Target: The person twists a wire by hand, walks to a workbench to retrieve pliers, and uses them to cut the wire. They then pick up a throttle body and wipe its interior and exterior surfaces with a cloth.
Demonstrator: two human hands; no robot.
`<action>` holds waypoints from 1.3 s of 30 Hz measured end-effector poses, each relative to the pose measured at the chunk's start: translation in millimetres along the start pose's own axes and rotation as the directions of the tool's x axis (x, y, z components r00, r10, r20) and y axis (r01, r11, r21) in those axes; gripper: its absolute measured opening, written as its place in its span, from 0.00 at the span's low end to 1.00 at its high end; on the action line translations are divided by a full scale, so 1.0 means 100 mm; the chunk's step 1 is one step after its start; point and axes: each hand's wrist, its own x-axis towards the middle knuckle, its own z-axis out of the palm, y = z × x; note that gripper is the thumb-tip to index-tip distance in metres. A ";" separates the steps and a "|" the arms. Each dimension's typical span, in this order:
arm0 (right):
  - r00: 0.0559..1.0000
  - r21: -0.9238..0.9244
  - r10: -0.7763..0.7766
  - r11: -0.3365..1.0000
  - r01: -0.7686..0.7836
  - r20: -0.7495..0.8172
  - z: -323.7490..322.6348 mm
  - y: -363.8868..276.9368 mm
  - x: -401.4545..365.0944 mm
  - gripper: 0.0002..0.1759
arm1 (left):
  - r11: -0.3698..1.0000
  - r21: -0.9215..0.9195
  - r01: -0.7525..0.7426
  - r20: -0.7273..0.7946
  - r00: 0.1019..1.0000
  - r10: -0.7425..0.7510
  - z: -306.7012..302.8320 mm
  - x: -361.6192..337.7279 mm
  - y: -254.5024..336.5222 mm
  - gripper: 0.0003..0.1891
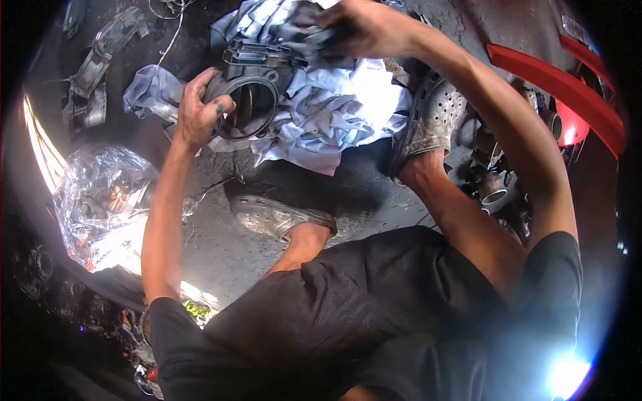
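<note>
My left hand (pixel 197 112) grips the side of a throttle body (pixel 257 69), its thumb over the rim of the round bore. The bore faces up toward me, and a dark plate shows inside it. Just above and to the right, my right hand (pixel 374 28) is closed on a dark, dirty rag (pixel 304 32) at the far side of the part. Shadow and blur hide its fingertips. Crumpled white cloth (pixel 324 127) lies beneath and beside the throttle body. A smaller greyish cloth (pixel 152 92) is left of my left hand.
A clear plastic bag (pixel 100 180) with parts inside lies at the left. Metal parts (pixel 90 73) rest at the upper left, and more metal pieces (pixel 495 190) sit beside my right leg. Red metal bars (pixel 555 80) stand at the right. My clogs (pixel 277 217) flank the dark floor (pixel 214 234).
</note>
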 end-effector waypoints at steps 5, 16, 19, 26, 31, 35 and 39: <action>0.872 0.628 0.456 0.735 -0.256 -0.179 0.11 -0.27 -0.10 0.13 | 1.000 -0.006 0.023 0.055 0.998 -0.022 -0.05 0.01 -0.02 0.17; 0.842 0.169 0.276 0.960 -0.221 -0.464 0.78 -0.17 -0.13 0.15 | 1.000 -0.009 0.029 -0.020 0.999 -0.029 -0.01 -0.02 -0.13 0.37; 0.760 0.352 0.322 0.927 -0.131 -0.565 0.79 -0.04 -0.09 0.21 | 0.999 -0.036 0.025 -0.020 0.999 -0.026 -0.02 0.00 -0.08 0.29; 0.900 -0.359 -0.167 0.933 0.012 -0.404 0.81 -0.21 0.00 0.17 | 0.997 -0.073 0.031 -0.035 0.999 -0.034 -0.01 -0.01 -0.10 0.19; 0.880 -0.543 -0.325 0.834 0.093 -0.348 0.77 -0.14 -0.13 0.14 | 1.000 -0.020 0.023 -0.027 0.999 -0.023 0.03 -0.01 -0.04 0.15; 0.834 -0.268 -0.130 0.963 -0.023 -0.537 0.63 -0.29 -0.19 0.15 | 0.998 -0.010 0.058 0.070 0.996 -0.057 -0.12 0.05 -0.22 0.39; 0.817 0.525 0.379 0.844 -0.113 -0.433 0.57 -0.31 -0.08 0.20 | 0.999 -0.031 -0.030 0.009 1.000 0.030 -0.04 0.00 -0.22 0.37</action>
